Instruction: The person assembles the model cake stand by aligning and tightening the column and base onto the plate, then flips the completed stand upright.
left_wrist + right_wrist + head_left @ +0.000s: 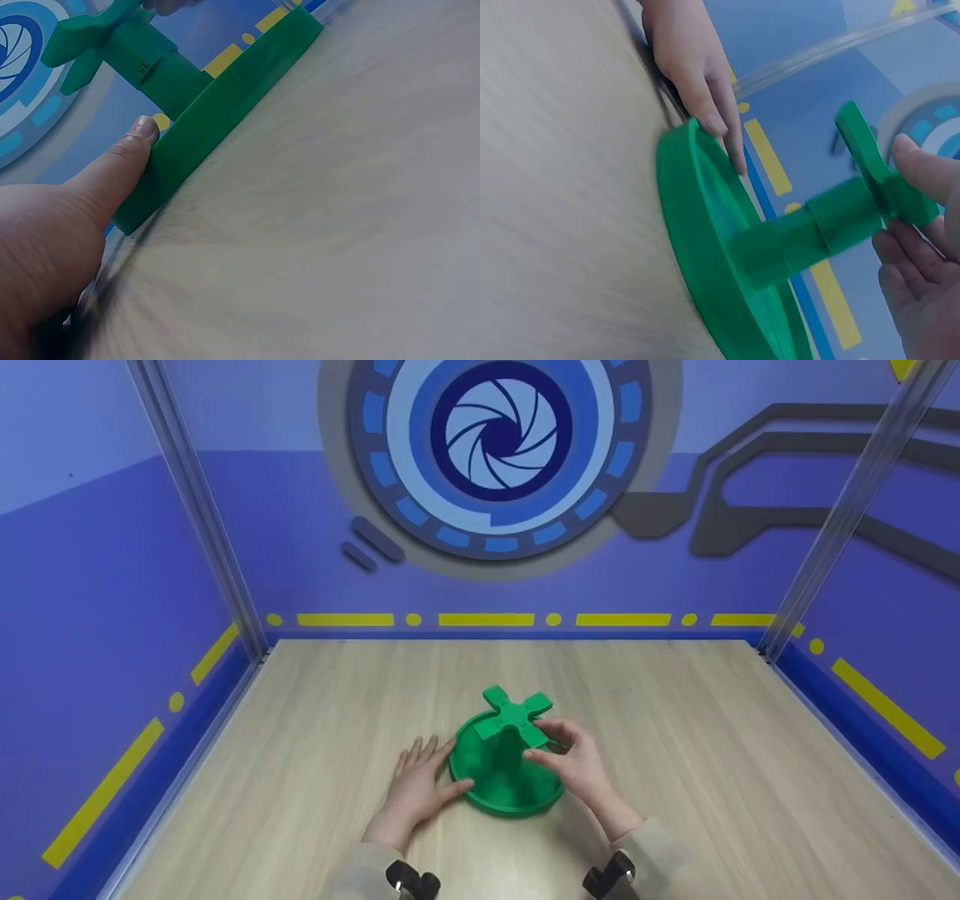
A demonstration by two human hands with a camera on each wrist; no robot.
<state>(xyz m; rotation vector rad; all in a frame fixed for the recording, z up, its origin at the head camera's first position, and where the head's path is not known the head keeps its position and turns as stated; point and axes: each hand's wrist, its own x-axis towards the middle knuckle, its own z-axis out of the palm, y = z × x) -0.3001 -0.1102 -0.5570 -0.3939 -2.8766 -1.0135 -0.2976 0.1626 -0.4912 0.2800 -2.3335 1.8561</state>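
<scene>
A round green dish (504,808) with a raised rim lies on the table in the head view. From its middle rises a stepped green column (802,238), marked with small numerals. A green cross-shaped piece (515,714) with four flared arms caps the column. My right hand (576,761) pinches one arm of this cross between thumb and fingers, on its near right side. At the dish's left, my left hand (420,786) lies with fingers stretched out and its thumb (124,161) against the rim. The column is mostly hidden under the cross in the head view.
The pale wooden table (315,720) extends around the dish. Blue printed panels (285,532) stand behind it and at both sides, with clear corner posts (199,510) between them. A dark wrist device (412,880) sits at each sleeve.
</scene>
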